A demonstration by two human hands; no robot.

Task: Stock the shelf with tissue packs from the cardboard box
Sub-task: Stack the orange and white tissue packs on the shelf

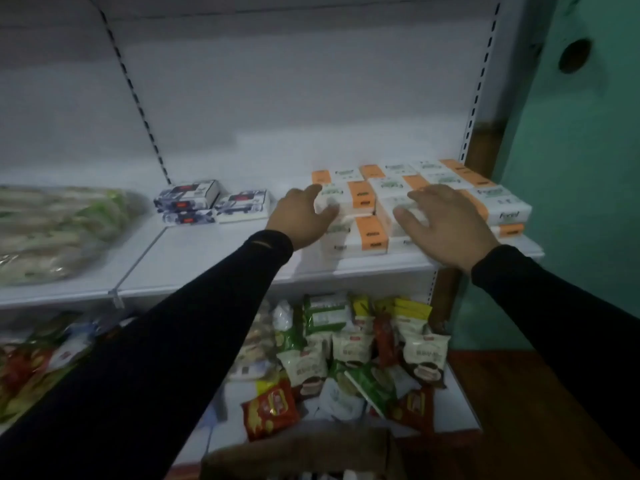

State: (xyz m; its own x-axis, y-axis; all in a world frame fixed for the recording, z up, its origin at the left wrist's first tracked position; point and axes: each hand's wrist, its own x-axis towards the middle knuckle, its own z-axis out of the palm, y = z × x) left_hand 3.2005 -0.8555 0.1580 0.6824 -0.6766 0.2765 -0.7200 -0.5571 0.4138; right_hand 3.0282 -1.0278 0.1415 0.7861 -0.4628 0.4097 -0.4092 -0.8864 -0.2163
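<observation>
Head view: both arms in dark sleeves reach up from the bottom of the frame to the white shelf [214, 258] that crosses the middle of the picture. The tissue packs [426, 199], white with orange bands, sit in a tight block at the right of centre, stacked in two layers and pushed toward the right-hand upright, apparently so the row fills from that end and the rest of the board stays free for more.

The left hand [301, 216] lies against the left front corner of the block, fingers spread and nearly straight, thumb reaching to the back; it touches the packs without curling round any. The right hand [446, 223] is also open, palm down, fingers splayed over the top front packs, just right of the left hand. With one hand at the side and one on top, the hands look to be squaring the stack and pressing it level, not lifting anything.

Left of centre, a few dark-printed boxes [211, 202] stand well apart from the tissue block, and a plastic-wrapped bundle [55, 230] fills the far left. In the lower middle, snack packets [349, 355] crowd the shelf below. At the bottom edge a brown shape, likely the cardboard box [294, 452], is blurred; its contents cannot be made out.
</observation>
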